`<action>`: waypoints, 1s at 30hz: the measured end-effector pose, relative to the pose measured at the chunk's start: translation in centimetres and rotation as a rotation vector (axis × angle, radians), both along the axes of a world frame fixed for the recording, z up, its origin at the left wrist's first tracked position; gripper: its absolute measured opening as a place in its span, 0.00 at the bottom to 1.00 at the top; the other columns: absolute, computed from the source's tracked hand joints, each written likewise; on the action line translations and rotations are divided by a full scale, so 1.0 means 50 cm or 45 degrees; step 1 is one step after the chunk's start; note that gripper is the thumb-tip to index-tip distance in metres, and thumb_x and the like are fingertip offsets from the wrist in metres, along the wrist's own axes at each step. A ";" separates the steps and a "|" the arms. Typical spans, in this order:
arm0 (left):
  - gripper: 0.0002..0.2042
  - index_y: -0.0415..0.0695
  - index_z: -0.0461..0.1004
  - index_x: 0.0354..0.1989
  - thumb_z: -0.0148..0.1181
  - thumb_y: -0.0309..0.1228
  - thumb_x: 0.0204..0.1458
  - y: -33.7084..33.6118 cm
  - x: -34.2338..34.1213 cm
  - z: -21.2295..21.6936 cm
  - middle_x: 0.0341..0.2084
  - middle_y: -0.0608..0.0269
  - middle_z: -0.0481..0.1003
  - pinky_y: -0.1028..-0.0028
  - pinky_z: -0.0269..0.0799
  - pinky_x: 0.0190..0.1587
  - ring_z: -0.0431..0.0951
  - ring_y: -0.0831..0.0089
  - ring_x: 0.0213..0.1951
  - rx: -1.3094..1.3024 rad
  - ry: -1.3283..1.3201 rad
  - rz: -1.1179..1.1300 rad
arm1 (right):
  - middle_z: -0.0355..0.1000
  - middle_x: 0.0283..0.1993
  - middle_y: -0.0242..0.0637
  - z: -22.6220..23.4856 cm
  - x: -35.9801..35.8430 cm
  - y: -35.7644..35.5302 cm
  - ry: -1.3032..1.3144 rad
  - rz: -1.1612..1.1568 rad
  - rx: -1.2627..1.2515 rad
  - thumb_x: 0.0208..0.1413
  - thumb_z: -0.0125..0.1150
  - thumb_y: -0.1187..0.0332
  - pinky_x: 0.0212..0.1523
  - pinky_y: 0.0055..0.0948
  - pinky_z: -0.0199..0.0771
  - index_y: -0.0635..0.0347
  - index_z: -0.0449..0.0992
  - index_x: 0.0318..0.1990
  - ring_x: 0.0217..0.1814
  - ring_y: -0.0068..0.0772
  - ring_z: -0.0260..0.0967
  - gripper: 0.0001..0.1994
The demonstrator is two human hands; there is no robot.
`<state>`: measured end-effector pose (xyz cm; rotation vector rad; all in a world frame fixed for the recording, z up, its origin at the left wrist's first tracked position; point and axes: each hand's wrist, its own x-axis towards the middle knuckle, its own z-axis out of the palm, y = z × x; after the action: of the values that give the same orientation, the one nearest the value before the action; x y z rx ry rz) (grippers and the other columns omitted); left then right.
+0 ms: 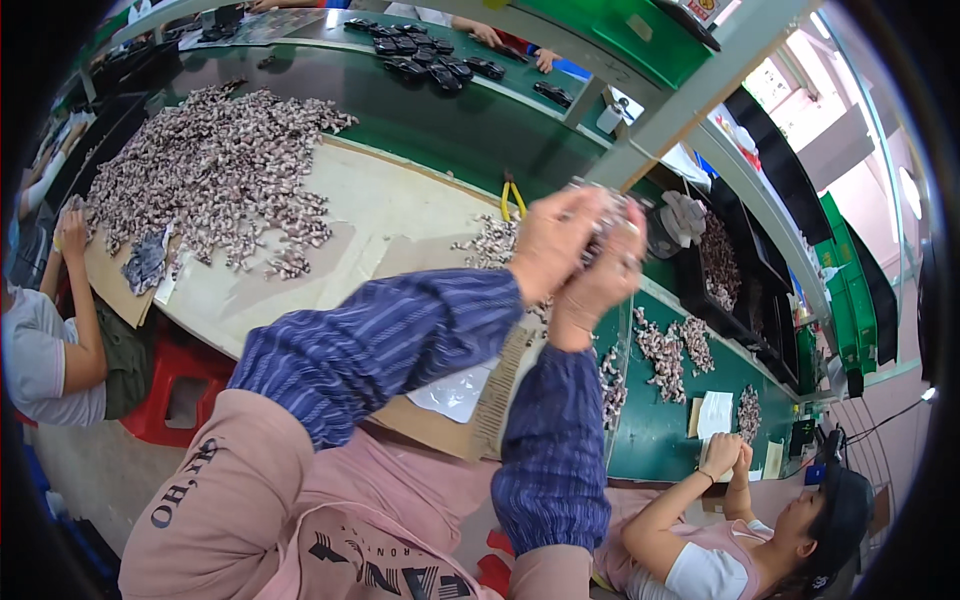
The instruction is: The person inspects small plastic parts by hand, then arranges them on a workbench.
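Note:
My left hand and my right hand are raised together over the bench, cupped around a clump of small whitish and dark parts. Motion blurs the clump, so its exact kind does not show. Blue striped sleeve covers reach down both my forearms. Just left of my hands, a yellow-handled hand tool lies beside a small heap of similar parts. A much larger pile of such parts spreads over the pale board at the left.
A black bin with more parts stands right of my hands, under a slanted grey frame post. Black moulded pieces lie across the bench. Co-workers sit at left and lower right, near a red stool.

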<state>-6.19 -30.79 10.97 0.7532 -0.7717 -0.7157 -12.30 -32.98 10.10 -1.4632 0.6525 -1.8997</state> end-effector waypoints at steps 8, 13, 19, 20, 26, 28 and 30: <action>0.18 0.39 0.81 0.43 0.56 0.44 0.64 0.068 0.320 -0.132 0.33 0.69 0.78 0.79 0.71 0.38 0.74 0.84 0.35 0.242 0.348 0.168 | 0.77 0.47 0.39 -0.122 0.331 0.045 0.134 0.318 0.241 0.62 0.63 0.61 0.51 0.31 0.73 0.63 0.78 0.49 0.47 0.31 0.73 0.16; 0.19 0.39 0.80 0.43 0.51 0.43 0.66 0.064 0.363 -0.266 0.35 0.62 0.80 0.72 0.72 0.43 0.78 0.72 0.37 0.298 0.206 0.290 | 0.78 0.45 0.42 -0.222 0.347 0.024 0.350 0.381 0.476 0.61 0.62 0.58 0.51 0.30 0.72 0.65 0.79 0.49 0.45 0.34 0.75 0.18; 0.15 0.41 0.79 0.38 0.51 0.39 0.62 0.063 0.376 -0.295 0.31 0.45 0.78 0.52 0.69 0.46 0.76 0.46 0.40 0.359 -1.109 0.672 | 0.80 0.42 0.45 -0.245 0.281 -0.039 0.515 0.419 0.552 0.61 0.60 0.57 0.49 0.31 0.72 0.68 0.78 0.51 0.44 0.34 0.75 0.21; 0.13 0.40 0.79 0.41 0.53 0.37 0.61 0.063 0.379 -0.296 0.35 0.45 0.79 0.54 0.69 0.50 0.76 0.46 0.44 0.364 -1.130 0.615 | 0.80 0.43 0.47 -0.246 0.267 -0.048 0.714 0.355 0.582 0.59 0.62 0.56 0.50 0.33 0.72 0.68 0.78 0.51 0.46 0.38 0.76 0.22; 0.15 0.41 0.80 0.48 0.56 0.37 0.59 0.090 0.433 -0.316 0.48 0.43 0.77 0.59 0.68 0.59 0.74 0.49 0.54 0.262 -1.073 0.476 | 0.75 0.47 0.57 -0.254 0.301 -0.011 1.098 0.215 0.314 0.50 0.63 0.57 0.54 0.45 0.71 0.69 0.76 0.51 0.51 0.60 0.72 0.25; 0.15 0.41 0.80 0.48 0.56 0.37 0.60 0.094 0.459 -0.317 0.50 0.42 0.76 0.60 0.67 0.61 0.73 0.50 0.57 0.233 -1.017 0.369 | 0.71 0.54 0.59 -0.256 0.312 0.003 1.113 0.170 0.282 0.51 0.63 0.54 0.57 0.46 0.68 0.67 0.73 0.55 0.56 0.61 0.69 0.29; 0.17 0.40 0.78 0.51 0.54 0.38 0.62 0.115 0.499 -0.310 0.52 0.45 0.76 0.63 0.65 0.63 0.73 0.55 0.59 0.270 -1.152 0.222 | 0.68 0.60 0.62 -0.252 0.326 0.021 1.125 0.132 0.254 0.52 0.63 0.52 0.61 0.46 0.66 0.66 0.70 0.60 0.61 0.61 0.66 0.32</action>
<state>18.74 -25.02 -4.55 1.3498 -1.4326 -0.2699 4.02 -31.94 -2.50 -2.1265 1.0831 -1.0006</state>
